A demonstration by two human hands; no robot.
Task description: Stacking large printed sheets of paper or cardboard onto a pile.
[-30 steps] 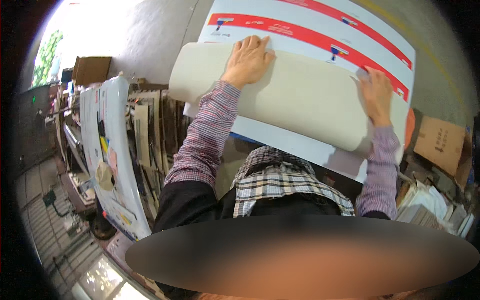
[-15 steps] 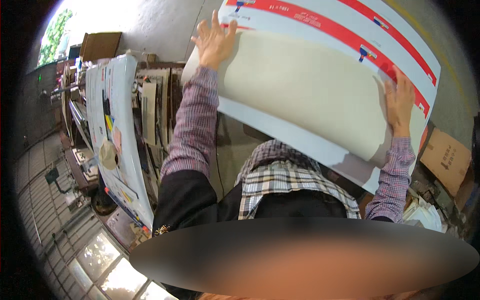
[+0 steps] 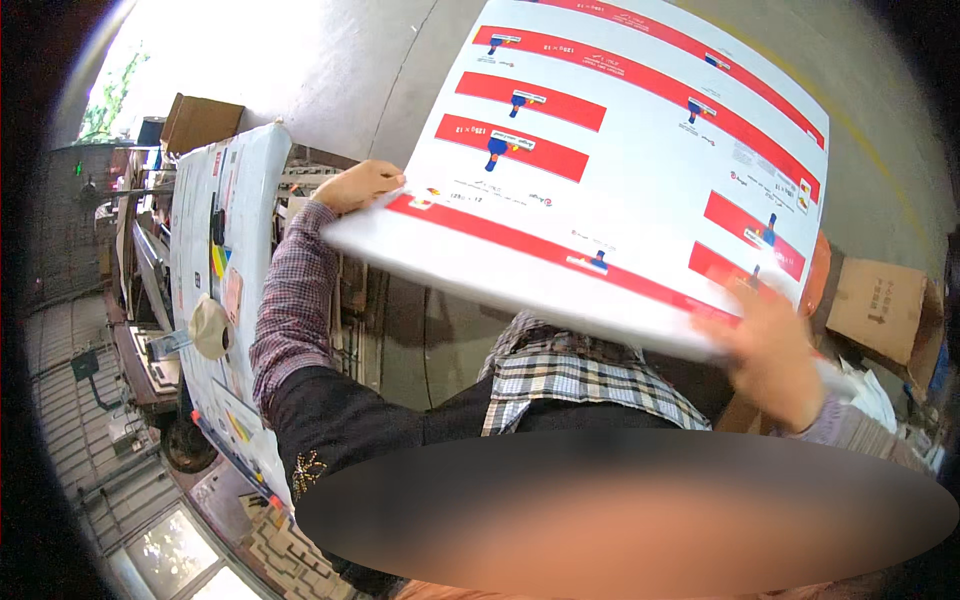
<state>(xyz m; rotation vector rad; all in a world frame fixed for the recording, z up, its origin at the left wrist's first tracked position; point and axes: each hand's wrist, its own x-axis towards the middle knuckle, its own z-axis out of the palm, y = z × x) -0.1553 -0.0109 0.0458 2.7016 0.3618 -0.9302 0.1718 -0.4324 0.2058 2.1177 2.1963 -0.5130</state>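
A large white sheet of printed paper (image 3: 640,165) with red bands and small blue pictures lies face up in front of me, on what looks like a stack. Its near edge is lifted and slightly blurred. At the near left corner, my left hand (image 3: 358,187) is closed, its fingertips pinching the sheet's edge. My right hand (image 3: 775,355) is at the near right edge, smeared by motion; whether its fingers grip the paper does not show.
To the left stands a white-covered table (image 3: 240,190) carrying a beige cap (image 3: 210,327), pens and papers. A cardboard box (image 3: 878,310) sits at the right, and another box (image 3: 203,124) stands far left. Shelving with boards fills the space beyond the table's right side.
The blank beige underside no longer shows; the printed face is spread out instead. My left hand has come down and left to the near corner. My right hand has moved nearer to me.
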